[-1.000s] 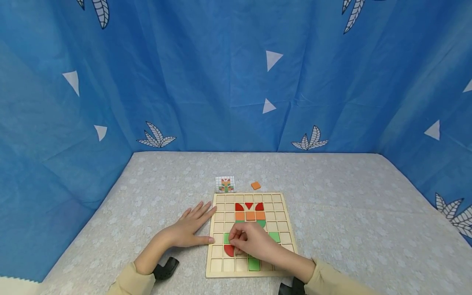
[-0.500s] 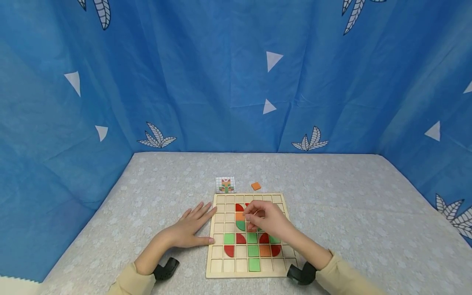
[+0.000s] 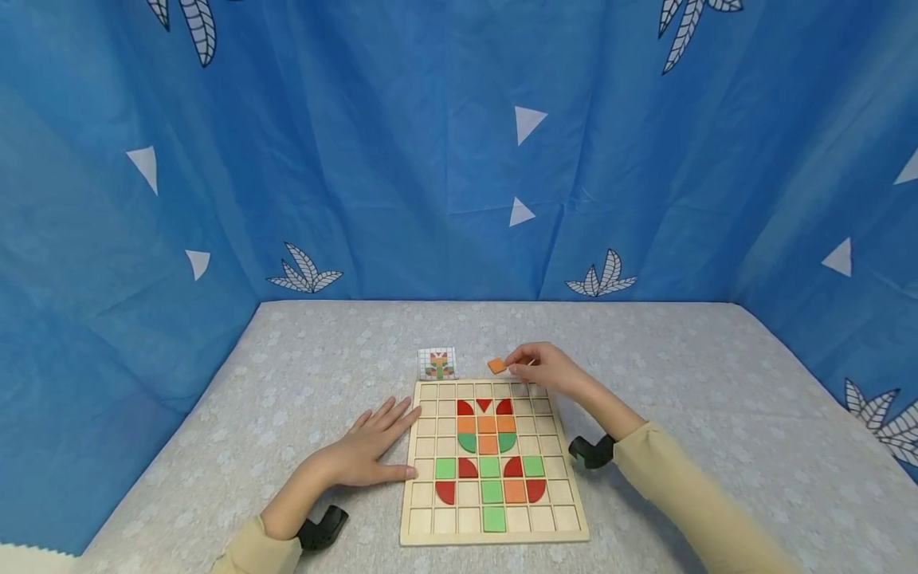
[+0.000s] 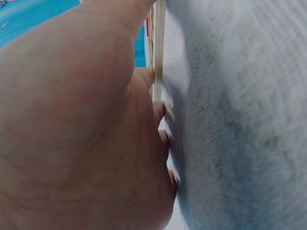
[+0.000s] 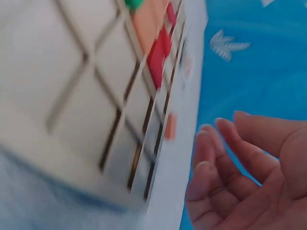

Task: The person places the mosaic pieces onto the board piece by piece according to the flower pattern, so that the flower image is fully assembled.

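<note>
A wooden grid board [image 3: 566,518] lies on the table, with red, orange and green tiles set in several squares. My left hand [image 3: 369,446] rests flat at the board's left side, fingers spread, thumb and index finger touching its edge. Beyond the board's far edge is a loose orange square tile [image 3: 496,365]. Right beside it hovers my right hand [image 3: 548,368], fingers loosely bent. In the right wrist view a gap shows between these fingers [image 5: 204,177] and the orange tile [image 5: 171,126], and the hand holds nothing.
A small printed card [image 3: 437,363] with a coloured grid pattern lies at the board's far left corner. Black wrist devices sit under the left wrist [image 3: 323,528] and right wrist [image 3: 592,452]. A blue curtain [image 3: 445,159] surrounds the pale patterned tablecloth [image 3: 674,383].
My right hand has moved away from me, from the lower board over its middle to the loose orange tile. An orange tile now shows in the square between the two green quarter-circles. The left hand stays put.
</note>
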The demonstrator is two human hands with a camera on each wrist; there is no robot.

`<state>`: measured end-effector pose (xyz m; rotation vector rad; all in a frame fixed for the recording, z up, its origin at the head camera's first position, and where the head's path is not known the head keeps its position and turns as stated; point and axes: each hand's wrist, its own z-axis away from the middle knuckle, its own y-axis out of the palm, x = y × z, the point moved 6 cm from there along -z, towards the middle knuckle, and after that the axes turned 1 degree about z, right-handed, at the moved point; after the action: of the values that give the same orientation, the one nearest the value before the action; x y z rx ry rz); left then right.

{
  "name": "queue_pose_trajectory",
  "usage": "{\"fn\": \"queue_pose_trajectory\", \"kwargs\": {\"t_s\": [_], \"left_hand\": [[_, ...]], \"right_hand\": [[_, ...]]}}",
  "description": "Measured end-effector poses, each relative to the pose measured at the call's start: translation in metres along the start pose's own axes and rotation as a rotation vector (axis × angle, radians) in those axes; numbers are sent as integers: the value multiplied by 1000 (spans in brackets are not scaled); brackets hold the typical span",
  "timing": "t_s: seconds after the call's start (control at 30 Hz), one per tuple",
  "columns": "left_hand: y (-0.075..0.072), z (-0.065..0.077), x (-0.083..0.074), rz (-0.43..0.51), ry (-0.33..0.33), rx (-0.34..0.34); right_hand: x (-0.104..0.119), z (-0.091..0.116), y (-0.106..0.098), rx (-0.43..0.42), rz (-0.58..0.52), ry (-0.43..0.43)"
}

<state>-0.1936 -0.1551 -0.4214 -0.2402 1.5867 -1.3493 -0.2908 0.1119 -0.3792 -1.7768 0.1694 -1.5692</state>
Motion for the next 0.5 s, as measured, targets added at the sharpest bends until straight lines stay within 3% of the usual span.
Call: {"fn": "queue_pose_trajectory", "kwargs": {"t_s": [0.17, 0.33, 0.5], "left_hand": [[0, 0, 0, 6, 1, 1], [2, 0, 1, 8, 2, 3], [3, -1, 3, 0, -2, 7]], "right_hand": [[-20, -19, -5, 16, 119, 47], [-34, -34, 1, 67, 76, 32], [-35, -42, 6, 104, 56, -35]]}}
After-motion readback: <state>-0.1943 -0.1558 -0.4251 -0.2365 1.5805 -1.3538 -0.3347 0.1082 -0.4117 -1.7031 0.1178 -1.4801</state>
